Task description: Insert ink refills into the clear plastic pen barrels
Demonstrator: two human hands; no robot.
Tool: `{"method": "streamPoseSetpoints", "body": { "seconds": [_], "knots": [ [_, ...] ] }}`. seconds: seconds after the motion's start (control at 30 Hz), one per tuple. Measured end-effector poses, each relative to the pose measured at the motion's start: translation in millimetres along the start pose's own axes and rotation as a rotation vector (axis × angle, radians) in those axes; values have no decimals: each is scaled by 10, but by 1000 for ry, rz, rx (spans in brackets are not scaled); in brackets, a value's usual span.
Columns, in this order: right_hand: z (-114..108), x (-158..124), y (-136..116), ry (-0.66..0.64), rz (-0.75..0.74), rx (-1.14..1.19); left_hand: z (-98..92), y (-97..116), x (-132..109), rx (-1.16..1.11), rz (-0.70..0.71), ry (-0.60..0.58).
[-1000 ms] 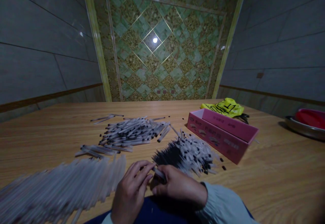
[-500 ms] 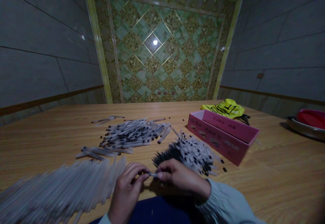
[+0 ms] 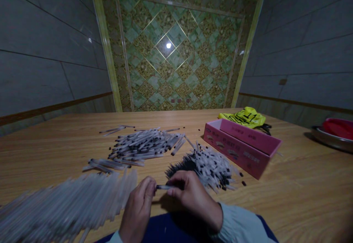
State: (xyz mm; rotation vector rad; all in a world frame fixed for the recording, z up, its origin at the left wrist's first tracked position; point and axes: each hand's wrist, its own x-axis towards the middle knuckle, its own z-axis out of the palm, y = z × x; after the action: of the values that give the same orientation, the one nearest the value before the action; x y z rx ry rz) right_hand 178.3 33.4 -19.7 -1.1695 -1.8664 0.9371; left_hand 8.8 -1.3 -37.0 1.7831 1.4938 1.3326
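Note:
Near the table's front edge, my right hand [image 3: 193,195] pinches a short clear plastic tube with a dark end [image 3: 163,187], which looks like a pen part. My left hand [image 3: 139,204] is closed at the tube's dark end; its fingertips are partly hidden. Just beyond my right hand lies a heap of short clear pieces with black ends [image 3: 213,165]. Next to it is a pile of thin black pieces [image 3: 180,166]. Left of my left hand, many long clear tubes [image 3: 66,202] lie side by side.
Farther back, clear tubes with black ends [image 3: 146,143] form a pile on the wooden table [image 3: 79,131]. At the right stand an open pink box [image 3: 237,149], a yellow bag [image 3: 245,117] and a metal dish [image 3: 331,140] with something red in it. Small black bits [image 3: 244,183] lie near the box.
My left hand has turned, and its fingers are drawn closer together. The right hand has shifted slightly left, and more of the tube's dark end shows between the hands.

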Motion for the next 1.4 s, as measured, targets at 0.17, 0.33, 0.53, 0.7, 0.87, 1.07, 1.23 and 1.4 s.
{"method": "streamPoseSetpoints", "body": {
  "seconds": [0.17,0.33,0.53,0.7,0.87,1.07,1.23,1.4],
  "knots": [
    [-37,28,72,-78,26,-34,-29,7,35,3,38,-10],
    [-55,21,58,-95,3,-75,-28,21,42,129,138,-63],
    [-22,-36,-20,-25,-76,-199,-13,-23,32,267,151,-51],
    [-49,-51,-43,-20,-97,-268,-19,-21,15,235,66,-98],
    [-50,-68,-43,-35,-103,-305,-3,-37,16,239,77,-127],
    [-39,-66,-49,-18,-122,-332,-3,-71,14,181,-77,-131],
    [-58,-40,11,-17,-97,-289,-8,-30,43,172,-4,-132],
    [-40,-54,10,-10,-119,-309,17,-87,28,110,-81,-147]
  ]
}}
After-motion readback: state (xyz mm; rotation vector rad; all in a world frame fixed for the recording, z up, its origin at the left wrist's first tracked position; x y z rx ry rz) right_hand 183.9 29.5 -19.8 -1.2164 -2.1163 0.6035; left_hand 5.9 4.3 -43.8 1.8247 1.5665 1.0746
